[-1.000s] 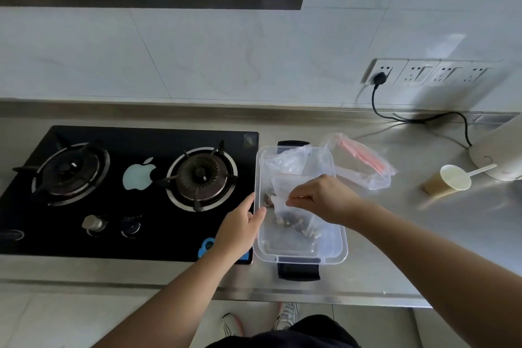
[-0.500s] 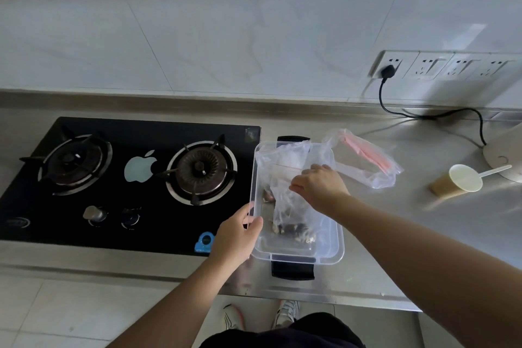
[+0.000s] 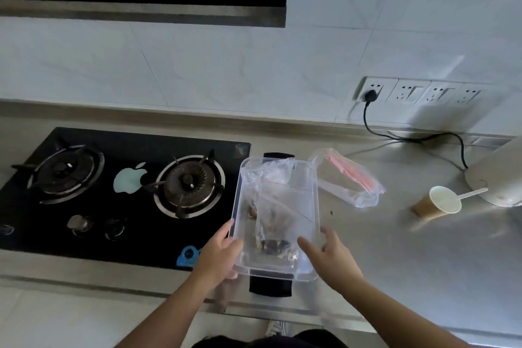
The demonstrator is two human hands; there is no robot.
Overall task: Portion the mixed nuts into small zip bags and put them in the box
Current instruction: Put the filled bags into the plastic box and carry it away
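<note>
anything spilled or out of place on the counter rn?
Minor only. A small dark speck lies on the counter right of the clear box, possibly a stray nut bit; too small to tell. The paper cup lies tipped on its side with a spoon in it; no spill shows. Bags of nuts sit inside the box.

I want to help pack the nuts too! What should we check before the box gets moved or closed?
1. Zip bag of nuts lies inside the box: ok.
2. Bag's zip sealed: cannot tell.
3. Left hand grips the box's near left corner: ok.
4. Right hand at the near right corner, fingers over the rim: ok; how firm the hold is, cannot tell.
5. Lid within sight: not ok, none visible.
6. Paper cup and spare bags sit apart from the box: ok.
</note>
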